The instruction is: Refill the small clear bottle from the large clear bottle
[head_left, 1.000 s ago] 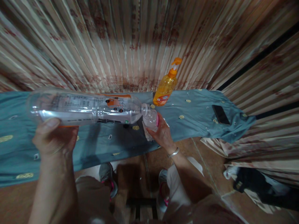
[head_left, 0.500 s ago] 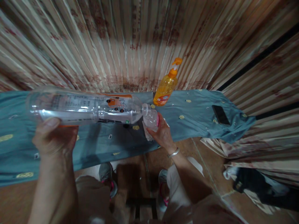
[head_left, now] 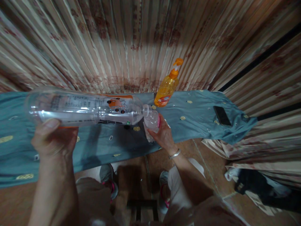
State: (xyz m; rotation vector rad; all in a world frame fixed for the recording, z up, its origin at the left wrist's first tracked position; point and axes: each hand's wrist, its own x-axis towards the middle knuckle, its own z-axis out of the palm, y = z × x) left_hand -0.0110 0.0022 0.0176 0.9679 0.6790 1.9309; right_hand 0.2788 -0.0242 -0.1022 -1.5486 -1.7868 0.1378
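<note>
My left hand (head_left: 55, 135) grips the lower part of a large clear plastic bottle (head_left: 87, 108) with an orange and white printed label. The bottle lies tilted nearly level, its neck pointing right. At its mouth is a small clear container (head_left: 151, 119) with a pink part on its right side, held by my closed right hand (head_left: 163, 131). The two mouths meet or nearly meet; I cannot tell if they touch. Beneath the small container shows a pale crumpled cloth or tissue (head_left: 150, 137), partly hidden by my right hand.
An orange pump bottle (head_left: 166, 88) stands near the curtain (head_left: 131, 47) on the teal cloth (head_left: 195, 125) over the long table. A black phone (head_left: 222, 115) lies to the right. Dark items (head_left: 261, 188) sit on the floor at lower right; a dark stool-like frame (head_left: 142, 204) is below.
Almost nothing differs. My left hand and the bottle's base have shifted very slightly left; my right hand and the small container stay in place.
</note>
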